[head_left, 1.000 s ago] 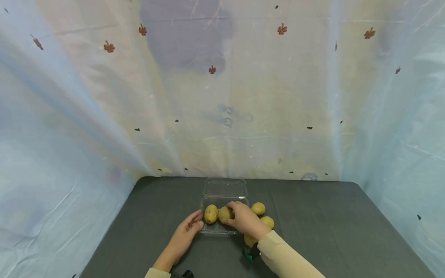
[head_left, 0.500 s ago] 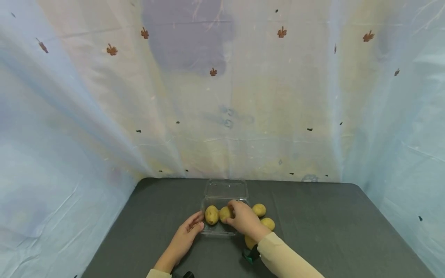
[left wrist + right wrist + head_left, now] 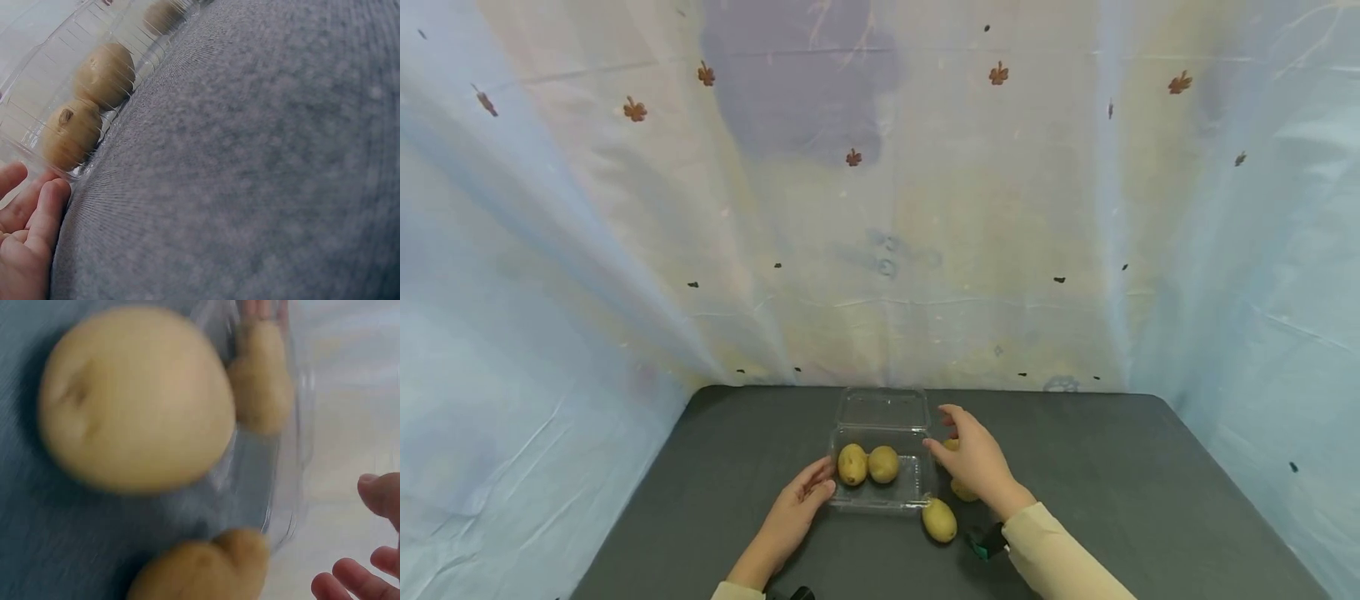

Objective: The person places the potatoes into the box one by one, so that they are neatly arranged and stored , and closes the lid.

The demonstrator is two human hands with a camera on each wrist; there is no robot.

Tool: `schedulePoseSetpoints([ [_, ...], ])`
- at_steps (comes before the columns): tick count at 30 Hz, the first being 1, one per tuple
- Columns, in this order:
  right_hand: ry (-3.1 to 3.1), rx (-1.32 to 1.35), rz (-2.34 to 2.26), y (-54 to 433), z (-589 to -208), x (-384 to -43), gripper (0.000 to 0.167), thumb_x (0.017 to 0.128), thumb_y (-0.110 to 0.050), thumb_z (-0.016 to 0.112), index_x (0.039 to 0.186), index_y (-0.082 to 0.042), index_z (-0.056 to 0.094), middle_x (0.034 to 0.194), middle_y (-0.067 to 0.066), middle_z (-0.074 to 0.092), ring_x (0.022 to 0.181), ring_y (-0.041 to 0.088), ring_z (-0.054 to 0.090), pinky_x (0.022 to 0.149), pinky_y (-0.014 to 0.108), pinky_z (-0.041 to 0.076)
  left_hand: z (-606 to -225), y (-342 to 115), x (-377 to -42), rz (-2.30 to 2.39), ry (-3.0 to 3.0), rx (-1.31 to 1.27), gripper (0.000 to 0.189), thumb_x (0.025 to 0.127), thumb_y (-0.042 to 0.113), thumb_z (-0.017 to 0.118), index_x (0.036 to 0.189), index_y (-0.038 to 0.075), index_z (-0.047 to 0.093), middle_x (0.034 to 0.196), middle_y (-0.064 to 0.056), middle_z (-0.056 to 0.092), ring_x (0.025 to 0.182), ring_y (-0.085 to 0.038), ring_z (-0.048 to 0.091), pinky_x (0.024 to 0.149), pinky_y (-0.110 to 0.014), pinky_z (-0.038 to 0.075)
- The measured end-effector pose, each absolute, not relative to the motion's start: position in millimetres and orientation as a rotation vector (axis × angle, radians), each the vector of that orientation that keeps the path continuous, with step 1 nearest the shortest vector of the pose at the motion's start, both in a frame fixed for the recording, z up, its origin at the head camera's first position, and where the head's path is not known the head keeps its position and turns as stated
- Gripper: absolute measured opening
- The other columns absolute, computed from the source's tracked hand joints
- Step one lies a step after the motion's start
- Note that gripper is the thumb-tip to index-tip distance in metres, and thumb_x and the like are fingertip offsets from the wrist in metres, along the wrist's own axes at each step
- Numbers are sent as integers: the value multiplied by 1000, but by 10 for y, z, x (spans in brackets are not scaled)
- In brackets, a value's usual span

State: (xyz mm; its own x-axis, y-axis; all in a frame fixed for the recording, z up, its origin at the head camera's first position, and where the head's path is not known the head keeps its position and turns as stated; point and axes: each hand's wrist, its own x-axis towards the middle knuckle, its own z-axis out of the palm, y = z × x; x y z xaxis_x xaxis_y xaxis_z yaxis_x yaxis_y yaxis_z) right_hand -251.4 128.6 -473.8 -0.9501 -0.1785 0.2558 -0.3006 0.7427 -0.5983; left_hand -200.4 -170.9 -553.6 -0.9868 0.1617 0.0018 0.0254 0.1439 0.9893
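Two potatoes lie side by side in the left part of a clear plastic clamshell box, whose lid is folded back. My left hand rests against the box's left wall; its fingertips touch the box corner in the left wrist view. To the right of the box, my right hand is in the air with thumb and fingers spread and nothing between them. Beneath and beside it are two partly hidden potatoes. Another potato lies by the box's front right corner.
A dark grey cloth covers the table. Behind it and at both sides hang pale patterned curtains. The right part of the box's base shows bare plastic. A dark strap is at my right wrist.
My right hand has let go of the second potato inside the box and moved right, over the loose potatoes. The left hand stays at the box's side.
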Motion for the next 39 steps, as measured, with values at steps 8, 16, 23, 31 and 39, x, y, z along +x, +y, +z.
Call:
schedulePoseSetpoints([
  [8, -2799, 313, 964, 1529, -4883, -2525, 65, 85, -41, 74, 139, -14, 49, 123, 10, 59, 106, 27, 59, 82, 46, 52, -5523, -1705, -1998, 1978, 2304, 189, 59, 100, 36, 53, 150, 9, 33, 148, -15, 42, 137, -29, 37, 110, -48, 32],
  [16, -2845, 238, 962, 1568, -5044, -2528, 68, 85, -46, 73, 137, -8, 51, 125, 10, 59, 111, 28, 58, 88, 50, 50, -5517, -1710, -1995, 1951, 2318, 185, 60, 100, 38, 53, 150, 11, 34, 148, -14, 41, 137, -29, 37, 109, -49, 33],
  [23, -2860, 203, 929, 1558, -5104, -2541, 69, 84, -49, 72, 135, -7, 53, 124, 11, 61, 112, 31, 58, 89, 52, 49, -5567, -1721, -2030, 1953, 2312, 183, 61, 100, 38, 53, 150, 9, 33, 149, -15, 40, 137, -29, 36, 110, -49, 32],
  [31, -2877, 189, 897, 1527, -5168, -2546, 67, 85, -48, 72, 132, -5, 54, 123, 13, 61, 107, 31, 60, 86, 51, 50, -5583, -1724, -2040, 1958, 2308, 183, 59, 101, 36, 52, 150, 10, 32, 149, -15, 40, 138, -29, 35, 110, -49, 32],
  [39, -2897, 129, 873, 1493, -5196, -2560, 70, 81, -52, 73, 129, -4, 55, 110, 10, 63, 88, 23, 62, 71, 43, 53, -5543, -1711, -2014, 1968, 2306, 179, 60, 100, 37, 53, 150, 10, 33, 148, -15, 40, 137, -28, 36, 110, -48, 32],
])
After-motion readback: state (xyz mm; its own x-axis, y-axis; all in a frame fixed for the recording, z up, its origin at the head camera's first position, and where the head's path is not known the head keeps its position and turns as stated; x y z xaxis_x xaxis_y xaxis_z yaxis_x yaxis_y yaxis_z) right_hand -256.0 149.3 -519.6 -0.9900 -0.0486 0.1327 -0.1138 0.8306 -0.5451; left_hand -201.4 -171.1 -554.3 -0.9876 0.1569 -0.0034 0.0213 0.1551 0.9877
